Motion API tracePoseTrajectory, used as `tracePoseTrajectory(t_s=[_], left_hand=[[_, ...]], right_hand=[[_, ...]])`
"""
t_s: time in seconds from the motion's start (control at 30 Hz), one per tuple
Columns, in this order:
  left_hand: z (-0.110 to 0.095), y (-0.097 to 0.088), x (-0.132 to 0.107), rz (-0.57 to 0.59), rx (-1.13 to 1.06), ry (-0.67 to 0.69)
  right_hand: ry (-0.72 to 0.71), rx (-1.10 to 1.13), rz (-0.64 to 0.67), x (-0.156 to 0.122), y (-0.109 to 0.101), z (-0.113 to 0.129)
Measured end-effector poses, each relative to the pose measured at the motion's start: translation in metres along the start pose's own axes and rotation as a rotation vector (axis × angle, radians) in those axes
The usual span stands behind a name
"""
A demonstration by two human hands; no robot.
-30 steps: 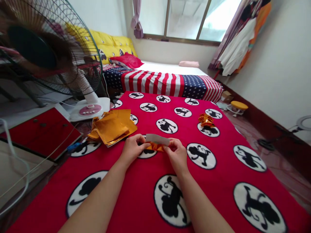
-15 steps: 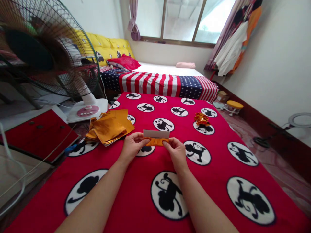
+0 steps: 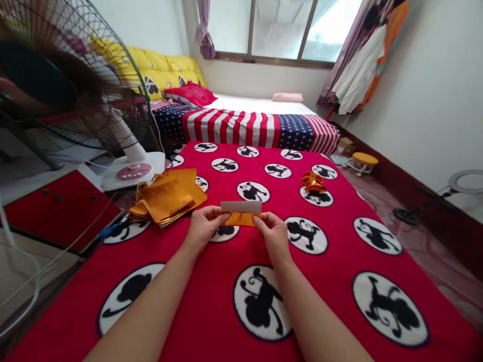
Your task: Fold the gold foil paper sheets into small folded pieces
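Observation:
A folded sheet of gold foil paper (image 3: 242,219) is stretched between my two hands, its grey-white back showing as a strip along the far edge. My left hand (image 3: 206,224) pinches its left end, thumb on top. At the right end, my right hand (image 3: 272,230) grips it the same way; the fingers beneath are partly hidden. Left of my hands lies a loose pile of gold foil sheets (image 3: 169,196). Some folded gold foil pieces (image 3: 313,182) sit together farther off to the right. All rest on or above a red cloth (image 3: 196,306) with monkey figures in white circles.
An electric fan (image 3: 132,172) stands at the left beside a red-topped cabinet (image 3: 60,211). Beyond the red cloth is a bed with a striped and starred cover (image 3: 234,125). A yellow stool (image 3: 364,159) and a ring-light stand (image 3: 449,192) are on the floor at right.
The view has shifted slightly. Both hands keep their pinch on the foil paper, and its gold part looks a little flatter and smoother now.

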State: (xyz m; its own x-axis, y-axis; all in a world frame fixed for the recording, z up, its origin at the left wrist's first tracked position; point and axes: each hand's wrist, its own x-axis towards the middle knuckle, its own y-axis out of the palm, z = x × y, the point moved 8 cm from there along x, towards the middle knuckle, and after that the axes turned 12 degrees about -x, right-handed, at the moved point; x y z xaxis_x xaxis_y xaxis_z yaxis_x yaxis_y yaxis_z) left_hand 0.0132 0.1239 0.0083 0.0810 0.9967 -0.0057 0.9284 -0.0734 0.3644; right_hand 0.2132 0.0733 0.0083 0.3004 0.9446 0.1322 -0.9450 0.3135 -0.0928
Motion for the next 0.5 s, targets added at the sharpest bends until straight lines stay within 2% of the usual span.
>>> tracePoseTrajectory(t_s=[0.5], left_hand=[[0.0016,-0.0021,0.0019,0.017,0.064,0.020]], right_hand=[[-0.001,-0.039,-0.013,-0.0019,-0.0007,0.0012]])
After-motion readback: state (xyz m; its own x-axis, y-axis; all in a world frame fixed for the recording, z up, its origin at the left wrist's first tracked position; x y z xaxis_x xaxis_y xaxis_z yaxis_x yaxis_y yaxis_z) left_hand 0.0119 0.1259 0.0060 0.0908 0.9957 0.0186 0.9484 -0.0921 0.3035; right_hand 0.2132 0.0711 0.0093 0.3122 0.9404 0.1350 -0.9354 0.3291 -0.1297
